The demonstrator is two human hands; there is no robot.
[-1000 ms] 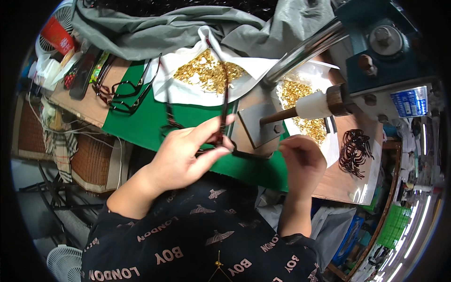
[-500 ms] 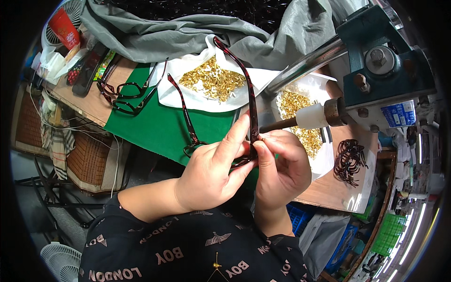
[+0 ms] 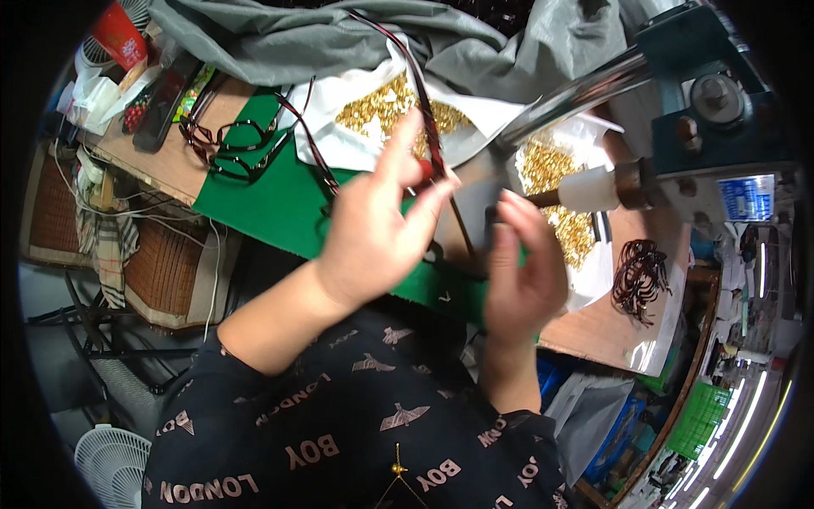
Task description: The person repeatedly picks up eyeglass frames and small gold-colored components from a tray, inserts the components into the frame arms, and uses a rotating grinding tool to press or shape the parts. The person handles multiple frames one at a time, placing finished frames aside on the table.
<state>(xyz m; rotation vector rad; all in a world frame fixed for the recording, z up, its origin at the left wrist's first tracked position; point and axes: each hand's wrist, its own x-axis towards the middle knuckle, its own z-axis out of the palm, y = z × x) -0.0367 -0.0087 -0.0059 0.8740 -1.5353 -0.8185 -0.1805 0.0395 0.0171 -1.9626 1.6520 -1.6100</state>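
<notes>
My left hand (image 3: 365, 229) is closed on a dark red-brown glasses frame (image 3: 430, 127), held over the green mat (image 3: 254, 208). One temple of the frame points up and away; the other temple (image 3: 315, 153) sticks out on the left side of the hand. The front of the frame is mostly hidden by my fingers. To the right, my right hand (image 3: 526, 271) is apart from the frame, blurred, thumb and forefinger drawn together. A small dark bit shows at those fingertips; its kind is unclear. Just beyond them is the tip of a metal rod with a white collar (image 3: 588, 189).
A white bag of small gold metal parts (image 3: 373, 110) lies ahead, and a white tray of gold parts (image 3: 555, 165) stands right. More glasses frames (image 3: 248, 176) rest at left. A dark green machine head (image 3: 712, 51) overhangs the right side, near a bundle of dark temples (image 3: 640, 280).
My left hand has lifted the glasses frame up and to the left. My right hand has come away from the frame and moved slightly right. The view has shifted a little.
</notes>
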